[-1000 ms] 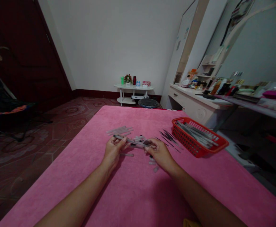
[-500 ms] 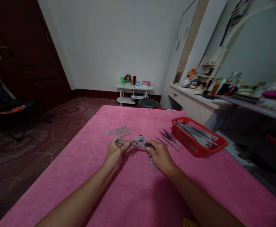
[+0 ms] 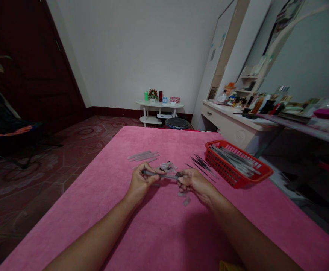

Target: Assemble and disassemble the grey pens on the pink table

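A slim grey pen is held level between my two hands above the pink cloth. My left hand is closed round its left part, thumb laid along the barrel. At the other end, my right hand pinches the pen's dark tip with curled fingers. Just beyond the hands lies a small heap of short clear and black pieces, probably pen parts. Several pale barrels lie side by side to the left of it. Thin dark refills are spread to the right.
A red plastic basket filled with long grey pens stands at the right edge of the pink-covered table. Small clear scraps lie below my right hand. Farther off are a white side table and a cluttered dresser.
My right hand has turned and its fingers have curled more around the pen's right end. The left hand has shifted slightly right, and the pen remains between both hands.
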Demonstrator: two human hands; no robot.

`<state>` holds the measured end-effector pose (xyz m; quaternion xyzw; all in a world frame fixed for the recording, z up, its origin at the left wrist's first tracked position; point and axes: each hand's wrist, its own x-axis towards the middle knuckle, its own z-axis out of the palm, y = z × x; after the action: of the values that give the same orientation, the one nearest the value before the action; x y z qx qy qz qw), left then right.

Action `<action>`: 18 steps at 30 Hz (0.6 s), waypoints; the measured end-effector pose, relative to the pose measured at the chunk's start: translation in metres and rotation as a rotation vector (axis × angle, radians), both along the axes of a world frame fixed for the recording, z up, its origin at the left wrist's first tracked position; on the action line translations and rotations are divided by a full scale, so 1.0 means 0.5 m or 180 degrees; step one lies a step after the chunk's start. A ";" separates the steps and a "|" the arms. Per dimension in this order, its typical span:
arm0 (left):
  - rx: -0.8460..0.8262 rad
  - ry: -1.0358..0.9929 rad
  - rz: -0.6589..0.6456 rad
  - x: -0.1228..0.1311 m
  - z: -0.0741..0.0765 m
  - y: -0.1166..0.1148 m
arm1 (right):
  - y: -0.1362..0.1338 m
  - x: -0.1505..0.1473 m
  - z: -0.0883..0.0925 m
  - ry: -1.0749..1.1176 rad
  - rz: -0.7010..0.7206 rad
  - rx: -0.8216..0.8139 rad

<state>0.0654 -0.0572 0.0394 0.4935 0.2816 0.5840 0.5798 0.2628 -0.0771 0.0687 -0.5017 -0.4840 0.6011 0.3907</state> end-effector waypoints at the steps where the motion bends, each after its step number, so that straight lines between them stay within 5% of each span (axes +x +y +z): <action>1: 0.0013 0.0079 0.0008 0.003 0.001 0.000 | 0.000 -0.002 0.000 -0.0016 0.0024 0.0129; 8: 0.0328 0.1081 0.0183 0.003 0.007 0.010 | 0.005 -0.001 0.029 -0.0790 0.0200 0.0794; 11: 0.0966 0.1931 0.0622 -0.032 0.000 0.034 | 0.020 0.059 0.069 -0.1618 -0.0519 0.1470; 14: 0.1523 0.3116 0.1078 -0.072 -0.016 0.065 | 0.027 0.152 0.103 -0.2958 -0.1760 0.2031; 18: 0.1520 0.3822 0.1174 -0.099 -0.039 0.093 | 0.019 0.264 0.114 -0.4165 -0.2660 0.1671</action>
<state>0.0160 -0.0108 0.0200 0.7911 0.4980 0.3440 0.0882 0.3946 -0.0677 0.1256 -0.7821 -0.5121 -0.1413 0.3257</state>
